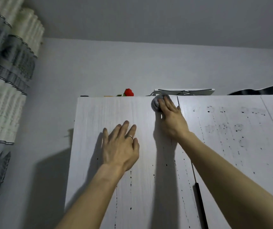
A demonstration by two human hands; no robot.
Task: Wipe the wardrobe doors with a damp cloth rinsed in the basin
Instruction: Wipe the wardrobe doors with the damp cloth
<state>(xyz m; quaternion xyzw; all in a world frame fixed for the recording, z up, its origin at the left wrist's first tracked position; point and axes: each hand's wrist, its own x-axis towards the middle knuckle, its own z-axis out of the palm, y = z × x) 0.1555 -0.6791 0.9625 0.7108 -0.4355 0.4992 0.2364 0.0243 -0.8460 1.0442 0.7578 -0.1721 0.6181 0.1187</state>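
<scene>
Grey cloth (155,104) bunched at top right corner of left wardrobe door (116,187), pressed there under straight fingers of right hand (170,116). Left hand (121,146) released, palm flat on same door, lower down, apart from cloth. Dark specks across right door (223,146).

The curtain (3,80) hangs along the left edge; the wardrobe (231,146) fills the lower centre and right. On top, a flower (128,92) lies left of a box (198,92). The right hand (172,118) presses a cloth (155,104) against the left door (96,116) at its upper right corner. The left hand (121,146) lies flat lower left of it.
</scene>
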